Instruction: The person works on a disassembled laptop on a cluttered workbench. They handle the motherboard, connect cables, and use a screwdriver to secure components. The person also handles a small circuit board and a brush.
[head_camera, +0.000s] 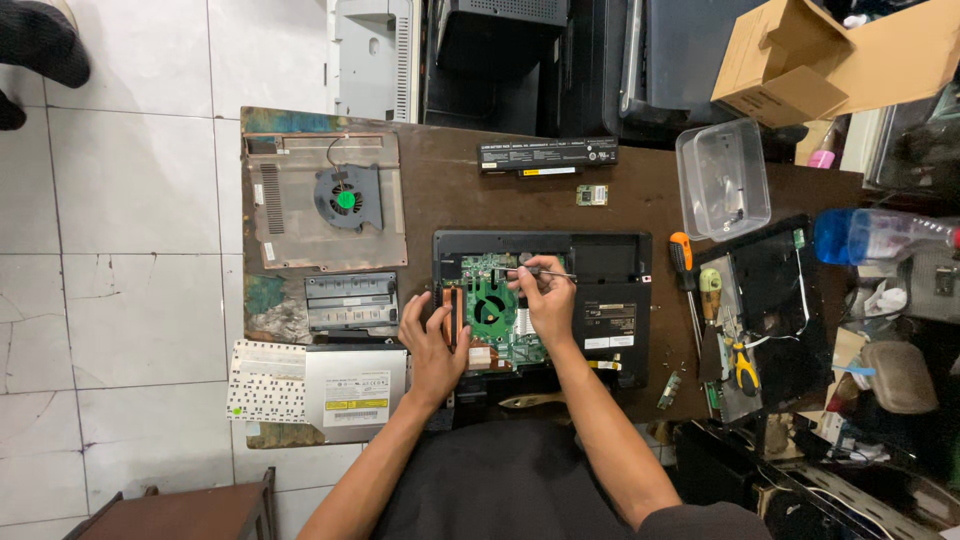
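1. White floor tiles (130, 200) are showing around a dark brown worktop (440, 180) that is carrying many laptop parts.
2. An opened laptop base (541, 300) is sitting in the middle of the worktop, close to the person, so both hands are reaching it easily. Its green board (497, 305) with a round fan is lying bare on top.
3. The right hand (548, 298) is pinching a thin screwdriver (545, 271) with its fingers closed around it. The tool is lying almost flat, with its tip pointing toward 3 o'clock. I think the hand is gripping it low so that it is staying steady.
4. The left hand (432, 343) is resting on the left edge of the base, fingers curled and pressing down. It looks like it is keeping the base from sliding.
5. A cover with a fan (330, 200) is lying at 10 o'clock from the base, out of the way.
6. A silver disc drive (355, 385) and a white keyboard piece (265, 382) are sitting at 8 o'clock.
7. A long black battery (547, 155) is lying at 12 o'clock.
8. An orange-handled screwdriver (682, 262) and yellow pliers (742, 365) are waiting at 3 o'clock, near the right hand.
9. A clear plastic tub (722, 178) is standing at 2 o'clock, maybe for small bits.
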